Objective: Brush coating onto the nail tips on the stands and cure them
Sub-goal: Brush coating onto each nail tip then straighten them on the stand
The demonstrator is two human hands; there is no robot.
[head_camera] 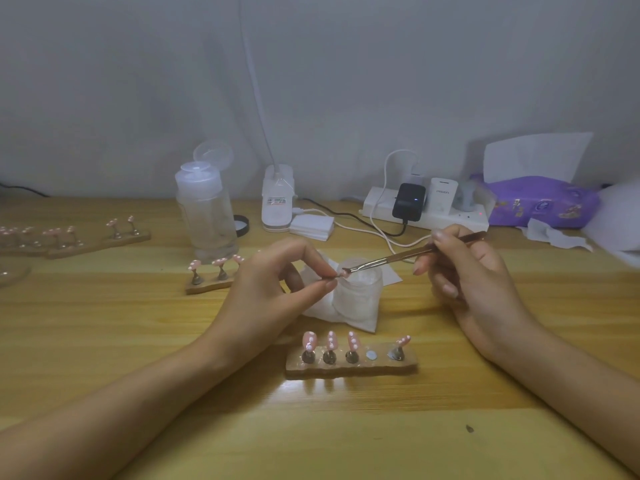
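Observation:
My left hand (277, 275) pinches a small peg with a pink nail tip (344, 271) on its end, held over a frosted jar (360, 289). My right hand (464, 271) grips a thin metal brush (398, 257) whose bristles touch that nail tip. In front of me lies a wooden stand (351, 367) carrying several pink nail tips with white dots; one of its magnet spots (371, 355) is bare. A second stand (211, 275) with pink tips sits to the left of my left hand.
Further stands with tips (69, 237) line the far left. A clear pump bottle (206, 216), a white lamp base (277, 202), a pile of pads (311, 227), a power strip with chargers (426, 206) and a purple tissue pack (540, 200) stand along the back. White paper (339, 317) lies under the jar.

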